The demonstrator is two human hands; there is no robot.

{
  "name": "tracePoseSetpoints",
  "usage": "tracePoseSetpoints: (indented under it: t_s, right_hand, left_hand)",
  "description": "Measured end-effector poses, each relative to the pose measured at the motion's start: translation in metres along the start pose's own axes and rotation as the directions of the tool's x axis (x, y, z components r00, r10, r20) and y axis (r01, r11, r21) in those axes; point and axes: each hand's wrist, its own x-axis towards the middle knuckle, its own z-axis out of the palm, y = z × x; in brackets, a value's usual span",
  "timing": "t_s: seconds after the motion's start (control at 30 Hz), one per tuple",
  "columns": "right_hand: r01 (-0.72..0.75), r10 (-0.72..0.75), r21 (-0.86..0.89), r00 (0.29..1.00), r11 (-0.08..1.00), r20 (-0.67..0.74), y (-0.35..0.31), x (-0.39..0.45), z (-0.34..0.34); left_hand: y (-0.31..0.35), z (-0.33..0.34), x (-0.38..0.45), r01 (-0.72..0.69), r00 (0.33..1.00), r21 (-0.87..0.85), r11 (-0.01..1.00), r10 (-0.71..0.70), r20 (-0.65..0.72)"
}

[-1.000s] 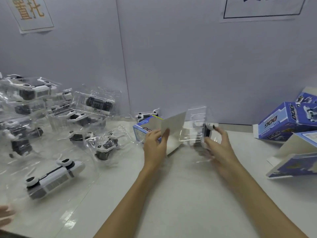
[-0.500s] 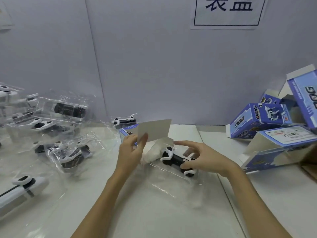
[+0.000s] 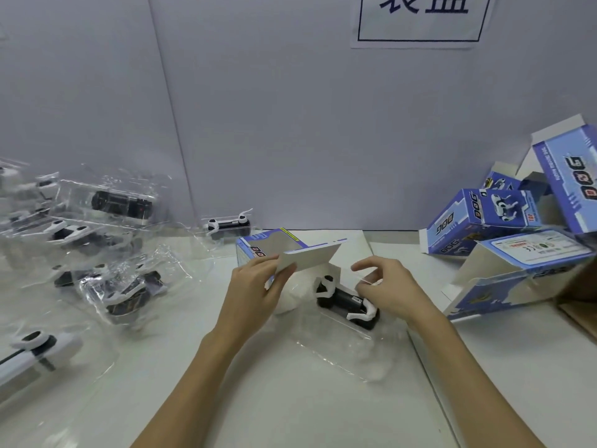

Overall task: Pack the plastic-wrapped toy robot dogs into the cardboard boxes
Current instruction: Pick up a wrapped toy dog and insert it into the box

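1. My left hand (image 3: 255, 292) is pinching the white inner flap (image 3: 307, 258) of an open blue cardboard box (image 3: 258, 250) that sits on the white bench (image 3: 290, 399), thumb on the near face and fingers curled behind, so the flap is lifted up and tilted.
2. My right hand (image 3: 387, 286) is curled over the back end of a black-and-white toy robot dog in a clear plastic bag (image 3: 342, 299). The thumb and fingers look like they're pinching the plastic near the top, though the film is so clear I can't see exactly where they grab.
3. That dog lies on its side on the bench, right in front of the box's open end, between my two hands. Loose plastic trails toward me.
4. Off to my left there's a messy pile of more bagged robot dogs (image 3: 119, 286), and one bagged dog sits alone against the back wall (image 3: 227, 224), just behind the box.
5. On the right, a heap of blue printed "DOG" boxes (image 3: 484, 218) leans together, some with flaps hanging open.
6. A white paper sign with dark characters (image 3: 423, 17) is stuck on the grey wall above.
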Motion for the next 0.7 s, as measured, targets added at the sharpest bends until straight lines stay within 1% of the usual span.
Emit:
tracePoseSetpoints:
  t_s: [0.07, 0.17, 0.27, 0.37, 0.43, 0.47, 0.53, 0.6, 0.63, 0.7]
  right_hand:
    - [-0.027, 0.029, 0.022, 0.998, 0.999, -0.063, 0.001, 0.000, 0.002]
    - [-0.032, 0.038, 0.045, 0.989, 0.998, -0.140, -0.001, -0.001, 0.011]
    - [-0.034, 0.049, 0.077, 0.979, 0.996, -0.196, -0.005, -0.003, 0.021]
    - [-0.038, 0.059, 0.097, 0.974, 0.995, -0.217, -0.005, -0.003, 0.022]
    - [-0.042, 0.067, 0.111, 0.971, 0.993, -0.228, -0.005, -0.002, 0.021]
    - [-0.048, 0.074, 0.113, 0.968, 0.992, -0.238, -0.005, -0.002, 0.021]
    - [-0.060, 0.090, 0.115, 0.956, 0.992, -0.279, -0.005, -0.002, 0.021]
    - [-0.078, 0.115, 0.126, 0.940, 0.989, -0.321, -0.006, -0.003, 0.023]
    - [-0.086, 0.127, 0.136, 0.935, 0.987, -0.330, -0.006, -0.004, 0.025]
    - [-0.094, 0.141, 0.156, 0.934, 0.983, -0.329, -0.006, -0.004, 0.026]
  left_hand:
    - [0.000, 0.001, -0.001, -0.014, 1.000, 0.027, 1.000, 0.014, -0.002]
    - [0.003, 0.005, -0.002, -0.049, 0.999, 0.020, 0.999, 0.049, -0.013]
    - [0.003, 0.008, -0.001, -0.033, 0.999, 0.004, 0.999, 0.033, -0.042]
    - [0.005, 0.006, -0.002, -0.033, 0.999, 0.092, 0.995, 0.034, -0.015]
    - [0.005, 0.002, 0.000, -0.029, 0.998, 0.135, 0.990, 0.021, 0.059]
    - [0.003, -0.001, 0.001, -0.013, 0.994, 0.116, 0.993, 0.000, 0.112]
    - [-0.001, -0.010, 0.003, 0.041, 0.969, 0.016, 0.999, -0.044, 0.242]
    - [-0.002, -0.017, 0.003, 0.112, 0.919, -0.077, 0.991, -0.074, 0.387]
    - [-0.002, -0.018, 0.002, 0.119, 0.901, -0.083, 0.989, -0.072, 0.427]
    - [-0.001, -0.015, 0.001, 0.084, 0.905, -0.072, 0.994, -0.046, 0.423]
